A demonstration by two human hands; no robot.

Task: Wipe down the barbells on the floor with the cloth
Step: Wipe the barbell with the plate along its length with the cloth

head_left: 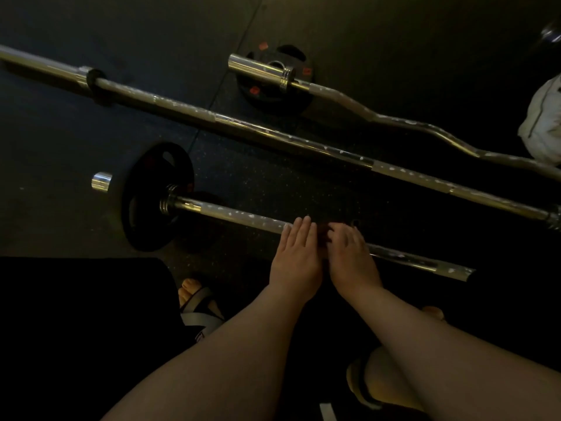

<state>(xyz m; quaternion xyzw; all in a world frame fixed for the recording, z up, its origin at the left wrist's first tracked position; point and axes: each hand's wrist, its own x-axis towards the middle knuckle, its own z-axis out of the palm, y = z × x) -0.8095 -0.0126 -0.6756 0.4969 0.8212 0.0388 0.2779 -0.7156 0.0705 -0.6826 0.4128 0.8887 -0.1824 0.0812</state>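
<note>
My left grip (296, 259) lies flat on the near bar (243, 218); my right grip (352, 259) curls beside it, hold too dark to tell; near bar, middle bar (273, 135) and curl bar (394, 120) all look speckled; I judge most wiping remains.

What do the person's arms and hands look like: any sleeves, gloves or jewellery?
The left forearm and right forearm are bare, no sleeve in view. The left hand and right hand wear no gloves; no ring, watch or bracelet shows in the dim light.

A pale bag (543, 123) lay at the right edge of the dark speckled floor (91, 126); a grey-strapped sandal (200, 305) stood nearer.
</note>
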